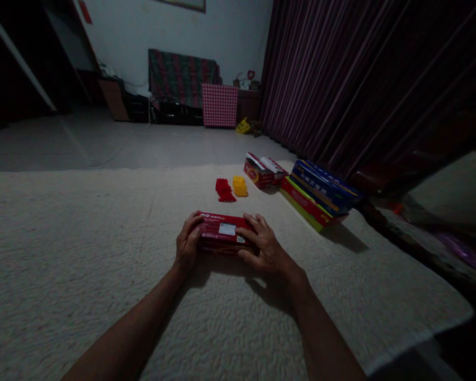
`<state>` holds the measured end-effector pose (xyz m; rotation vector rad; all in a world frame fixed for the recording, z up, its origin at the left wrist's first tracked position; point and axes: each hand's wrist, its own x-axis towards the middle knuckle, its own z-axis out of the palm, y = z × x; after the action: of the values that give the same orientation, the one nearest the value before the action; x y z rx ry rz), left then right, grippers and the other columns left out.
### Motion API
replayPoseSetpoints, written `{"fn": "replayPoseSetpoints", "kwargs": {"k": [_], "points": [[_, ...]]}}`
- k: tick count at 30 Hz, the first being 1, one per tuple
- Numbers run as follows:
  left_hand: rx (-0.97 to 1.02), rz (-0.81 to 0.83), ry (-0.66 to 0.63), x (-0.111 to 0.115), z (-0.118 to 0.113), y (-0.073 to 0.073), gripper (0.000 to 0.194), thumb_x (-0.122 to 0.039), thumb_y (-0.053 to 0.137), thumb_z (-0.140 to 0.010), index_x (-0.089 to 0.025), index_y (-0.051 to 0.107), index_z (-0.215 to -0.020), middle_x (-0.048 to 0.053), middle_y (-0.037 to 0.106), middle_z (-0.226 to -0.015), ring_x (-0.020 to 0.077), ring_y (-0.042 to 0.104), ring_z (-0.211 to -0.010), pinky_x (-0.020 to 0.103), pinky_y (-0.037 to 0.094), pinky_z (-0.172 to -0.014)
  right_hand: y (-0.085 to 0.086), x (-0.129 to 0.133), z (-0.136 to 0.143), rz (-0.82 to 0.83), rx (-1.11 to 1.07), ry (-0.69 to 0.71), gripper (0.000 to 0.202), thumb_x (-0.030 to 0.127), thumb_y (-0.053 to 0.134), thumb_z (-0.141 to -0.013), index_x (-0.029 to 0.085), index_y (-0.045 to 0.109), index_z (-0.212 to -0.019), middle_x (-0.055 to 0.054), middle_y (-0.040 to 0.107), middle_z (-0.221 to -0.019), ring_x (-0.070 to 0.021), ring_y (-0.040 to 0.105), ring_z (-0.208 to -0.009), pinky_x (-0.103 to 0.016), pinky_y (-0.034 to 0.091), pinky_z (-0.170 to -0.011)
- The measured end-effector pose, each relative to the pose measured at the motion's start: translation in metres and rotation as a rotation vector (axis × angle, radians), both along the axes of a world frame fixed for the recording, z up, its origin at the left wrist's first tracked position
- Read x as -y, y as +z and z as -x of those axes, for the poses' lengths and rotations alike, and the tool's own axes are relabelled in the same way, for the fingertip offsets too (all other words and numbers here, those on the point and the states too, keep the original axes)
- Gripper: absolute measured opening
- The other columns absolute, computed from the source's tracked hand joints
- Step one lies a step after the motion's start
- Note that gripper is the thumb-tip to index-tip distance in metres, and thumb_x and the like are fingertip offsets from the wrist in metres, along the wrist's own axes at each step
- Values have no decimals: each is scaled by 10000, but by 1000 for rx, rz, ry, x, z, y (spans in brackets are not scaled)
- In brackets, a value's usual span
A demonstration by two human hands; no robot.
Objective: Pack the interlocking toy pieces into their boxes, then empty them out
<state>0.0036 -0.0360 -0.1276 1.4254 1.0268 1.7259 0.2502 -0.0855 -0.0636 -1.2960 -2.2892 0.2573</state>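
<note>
**A red box [216, 234] is held at both ends**

The box looks light and a bit stiff, like thin card, so it could be dented if it is squeezed hard. The smooth, shiny sides might be a little slippery. How full it is cannot be told. It is best held by its two short ends, with soft, even hands.

The left end is clamped in the grip of the left hand [187, 246]. The right end is clamped in the grip of the right hand [267, 248], with some fingers laid on the top.

The box is long, low and closed, and is set on a pale, bumpy cover [103, 275]. White print and a white label [227, 229] are seen on its top. Past it, a red piece [224, 190] and a yellow piece [240, 186] are seen.
</note>
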Motion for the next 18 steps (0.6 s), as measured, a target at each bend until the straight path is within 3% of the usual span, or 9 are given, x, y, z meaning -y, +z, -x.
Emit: {"fn": "replayPoseSetpoints", "kwargs": {"k": [8,18], "points": [[-28,-12,19,0,-1,2,343,-437,590,-881,-208,734,-1092,115,648,-1391,324,533,-1372,520,340,-1213,10,9,16,-61,175,-46,505,265,577,-951,248,568,-1456,-126,349,-1658,-426,265,-1495,-736,284,-1121],[-6,-20,17,-1,-1,3,360,-472,613,-868,-201,743,-1067,119,652,-1383,319,538,-1368,503,340,-1211,1,3,15,-44,46,69,515,186,543,-941,345,589,-1429,-45,447,-1605,-397,313,-1454,-697,303,-1121]]}}
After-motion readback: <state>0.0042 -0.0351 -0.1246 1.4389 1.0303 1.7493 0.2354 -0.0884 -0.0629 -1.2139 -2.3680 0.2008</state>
